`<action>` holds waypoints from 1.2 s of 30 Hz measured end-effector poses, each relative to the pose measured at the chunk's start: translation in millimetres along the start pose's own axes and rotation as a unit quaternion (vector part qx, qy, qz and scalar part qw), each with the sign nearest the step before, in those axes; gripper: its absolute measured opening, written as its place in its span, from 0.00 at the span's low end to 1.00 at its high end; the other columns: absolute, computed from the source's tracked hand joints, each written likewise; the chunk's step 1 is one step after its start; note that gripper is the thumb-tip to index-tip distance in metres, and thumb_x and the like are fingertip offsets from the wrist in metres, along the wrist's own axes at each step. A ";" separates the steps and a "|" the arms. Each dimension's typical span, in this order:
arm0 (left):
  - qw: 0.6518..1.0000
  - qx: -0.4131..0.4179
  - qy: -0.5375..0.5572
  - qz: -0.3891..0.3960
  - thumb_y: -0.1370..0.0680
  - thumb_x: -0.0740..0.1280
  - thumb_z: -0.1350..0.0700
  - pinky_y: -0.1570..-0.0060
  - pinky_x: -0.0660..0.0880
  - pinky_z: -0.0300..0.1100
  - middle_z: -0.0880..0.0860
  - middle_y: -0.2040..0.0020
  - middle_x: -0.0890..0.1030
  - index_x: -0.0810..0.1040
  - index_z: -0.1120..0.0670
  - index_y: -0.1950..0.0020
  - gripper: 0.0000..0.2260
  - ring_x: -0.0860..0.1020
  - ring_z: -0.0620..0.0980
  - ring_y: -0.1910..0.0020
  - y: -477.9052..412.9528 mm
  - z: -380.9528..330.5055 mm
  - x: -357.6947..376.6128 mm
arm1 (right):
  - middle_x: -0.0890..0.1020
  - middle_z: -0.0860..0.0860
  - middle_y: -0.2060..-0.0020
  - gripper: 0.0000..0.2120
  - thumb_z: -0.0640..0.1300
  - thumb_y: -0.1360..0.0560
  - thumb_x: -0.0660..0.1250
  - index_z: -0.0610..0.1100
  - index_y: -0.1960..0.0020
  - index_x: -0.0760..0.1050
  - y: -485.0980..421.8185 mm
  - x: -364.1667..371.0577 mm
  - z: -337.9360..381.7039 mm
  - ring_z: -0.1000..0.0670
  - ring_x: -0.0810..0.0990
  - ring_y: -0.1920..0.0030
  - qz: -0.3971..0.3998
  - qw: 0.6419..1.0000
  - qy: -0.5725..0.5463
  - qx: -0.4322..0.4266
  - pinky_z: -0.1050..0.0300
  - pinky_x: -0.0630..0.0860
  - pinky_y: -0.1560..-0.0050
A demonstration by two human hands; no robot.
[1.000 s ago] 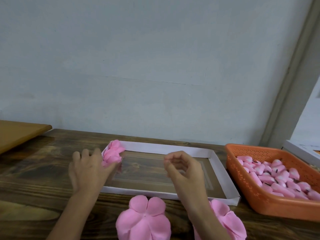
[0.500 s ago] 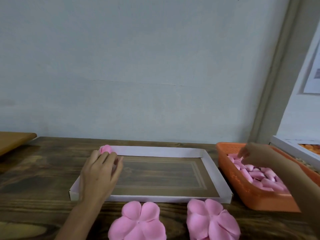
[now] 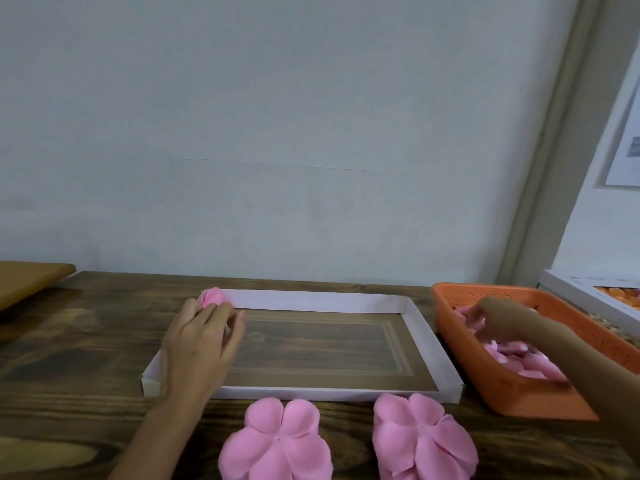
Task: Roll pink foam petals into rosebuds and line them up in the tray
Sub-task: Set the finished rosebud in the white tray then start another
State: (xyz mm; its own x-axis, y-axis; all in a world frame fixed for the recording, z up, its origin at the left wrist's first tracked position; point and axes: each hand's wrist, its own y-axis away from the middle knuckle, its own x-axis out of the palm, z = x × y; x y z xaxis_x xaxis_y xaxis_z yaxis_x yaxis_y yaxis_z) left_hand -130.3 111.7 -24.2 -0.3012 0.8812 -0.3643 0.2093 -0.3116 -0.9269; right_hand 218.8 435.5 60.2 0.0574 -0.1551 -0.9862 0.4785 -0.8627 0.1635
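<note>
A shallow white-rimmed tray (image 3: 311,301) lies on the dark wooden table. One pink rosebud (image 3: 212,296) stands in its far left corner. My left hand (image 3: 201,344) reaches over the tray's left side, its fingers curled round that rosebud. My right hand (image 3: 498,317) is inside the orange basket (image 3: 491,386) on the right, its fingertips down among the pink foam pieces (image 3: 519,358). Whether it grips one is hidden. Two flat pink petal sheets (image 3: 277,441) (image 3: 422,438) lie in front of the tray.
A white box (image 3: 568,289) with orange contents stands behind the basket at the far right. A light wooden board (image 3: 31,278) sits at the far left. A pale wall runs right behind the table's back edge.
My right hand left the tray's middle, swung right into the orange basket and now dips into the pink pieces. My left hand stays on the rosebud in the tray's corner.
</note>
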 end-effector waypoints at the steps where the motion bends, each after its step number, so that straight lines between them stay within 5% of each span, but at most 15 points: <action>1: 1.000 0.001 0.004 0.004 0.21 0.65 0.54 0.65 0.60 0.41 0.52 0.67 0.75 0.78 0.56 0.61 0.10 0.65 0.47 0.60 -0.5 -0.2 -0.2 | 0.85 0.53 0.52 0.12 0.48 0.23 0.72 0.47 0.41 0.83 2.9 -1.4 -0.8 0.52 0.84 0.52 -0.018 1.000 0.003 0.010 0.55 0.80 0.46; 5: 0.999 -0.024 0.032 0.026 0.20 0.65 0.54 0.65 0.60 0.40 0.47 0.65 0.70 0.76 0.55 0.60 0.10 0.65 0.46 0.61 -2.5 -1.4 -1.6 | 0.83 0.48 0.65 0.20 0.58 0.21 0.68 0.41 0.56 0.83 26.5 -19.3 -4.8 0.48 0.82 0.62 -0.197 0.979 -0.005 0.051 0.57 0.71 0.64; 8: 0.992 -0.073 0.087 0.061 0.22 0.72 0.57 0.67 0.63 0.38 0.46 0.64 0.71 0.75 0.51 0.57 0.08 0.67 0.44 0.63 -3.7 -6.2 -2.6 | 0.83 0.54 0.66 0.21 0.68 0.26 0.67 0.50 0.56 0.79 72.1 -32.1 31.0 0.52 0.83 0.63 -0.318 0.922 -0.218 -0.044 0.56 0.74 0.65; 12: 0.953 -0.139 0.257 0.073 0.24 0.74 0.56 0.67 0.71 0.36 0.45 0.63 0.77 0.79 0.47 0.50 0.07 0.76 0.44 0.64 -7.9 -12.1 -9.0 | 0.86 0.58 0.60 0.13 0.65 0.28 0.73 0.58 0.52 0.80 129.2 -18.4 130.2 0.55 0.85 0.62 -0.228 0.845 -0.418 -0.241 0.48 0.84 0.60; 14: 0.902 -0.186 0.376 0.106 0.24 0.74 0.52 0.65 0.75 0.40 0.49 0.62 0.80 0.81 0.45 0.45 0.09 0.79 0.48 0.63 -11.1 -16.0 -13.6 | 0.86 0.57 0.60 0.10 0.61 0.30 0.74 0.59 0.51 0.82 137.9 -3.6 174.2 0.53 0.85 0.62 -0.190 0.821 -0.445 -0.302 0.42 0.84 0.57; 18: 0.792 -0.249 0.537 0.152 0.26 0.73 0.53 0.67 0.74 0.31 0.56 0.61 0.85 0.86 0.51 0.45 0.10 0.81 0.44 0.64 -18.9 -24.2 -21.3 | 0.86 0.55 0.58 0.07 0.50 0.26 0.76 0.55 0.48 0.84 132.7 26.2 232.2 0.54 0.83 0.61 -0.127 0.782 -0.511 -0.334 0.49 0.85 0.58; 21: 0.780 -0.227 0.535 0.231 0.24 0.74 0.60 0.64 0.75 0.32 0.55 0.62 0.85 0.88 0.53 0.54 0.03 0.81 0.44 0.62 -20.7 -20.7 -22.6 | 0.85 0.53 0.61 0.05 0.38 0.24 0.74 0.46 0.49 0.84 126.1 43.2 245.5 0.55 0.79 0.62 -0.097 0.745 -0.576 -0.322 0.55 0.81 0.61; 23: 0.785 -0.202 0.503 0.300 0.23 0.74 0.63 0.64 0.75 0.33 0.53 0.63 0.86 0.87 0.53 0.58 0.07 0.81 0.42 0.63 -20.4 -17.0 -22.6 | 0.85 0.53 0.62 0.04 0.37 0.23 0.73 0.43 0.50 0.83 125.5 49.4 244.7 0.54 0.78 0.62 -0.095 0.723 -0.614 -0.303 0.59 0.79 0.62; 26: 0.757 -0.200 0.499 0.370 0.25 0.77 0.58 0.60 0.79 0.36 0.52 0.58 0.88 0.88 0.52 0.54 0.01 0.85 0.45 0.58 -20.8 -19.8 -26.5 | 0.88 0.48 0.56 0.05 0.43 0.22 0.74 0.42 0.48 0.82 129.6 53.6 238.7 0.54 0.82 0.59 -0.099 0.683 -0.672 -0.270 0.62 0.80 0.60; 29: 0.749 -0.153 0.463 0.449 0.30 0.79 0.47 0.50 0.81 0.38 0.48 0.53 0.88 0.88 0.46 0.50 0.10 0.85 0.43 0.51 -24.2 -19.3 -32.5 | 0.85 0.40 0.55 0.12 0.45 0.24 0.77 0.40 0.48 0.78 131.8 54.7 236.2 0.50 0.84 0.59 -0.105 0.651 -0.718 -0.223 0.58 0.82 0.58; 34: 0.697 -0.082 0.439 0.561 0.30 0.81 0.45 0.60 0.74 0.32 0.45 0.55 0.87 0.87 0.46 0.47 0.13 0.79 0.38 0.60 -26.8 -12.7 -42.0 | 0.87 0.39 0.53 0.13 0.39 0.23 0.75 0.38 0.47 0.72 129.5 60.3 236.3 0.42 0.86 0.53 -0.109 0.659 -0.715 -0.207 0.51 0.84 0.54; 36: 0.692 -0.074 0.419 0.583 0.31 0.81 0.44 0.64 0.70 0.32 0.40 0.58 0.84 0.87 0.44 0.47 0.15 0.74 0.37 0.63 -25.3 -11.5 -41.5 | 0.88 0.46 0.53 0.11 0.41 0.24 0.75 0.43 0.45 0.75 127.7 62.2 236.4 0.47 0.86 0.51 -0.108 0.678 -0.694 -0.215 0.51 0.83 0.51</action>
State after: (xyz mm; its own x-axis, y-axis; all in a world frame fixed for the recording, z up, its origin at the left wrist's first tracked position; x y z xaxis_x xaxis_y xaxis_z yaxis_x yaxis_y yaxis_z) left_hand -112.4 87.1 15.4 0.7851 -0.0219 -0.6190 -0.0321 -0.9995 -0.0055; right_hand 76.3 202.0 25.6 -0.7929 -0.6083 0.0364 0.5724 -0.7639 -0.2981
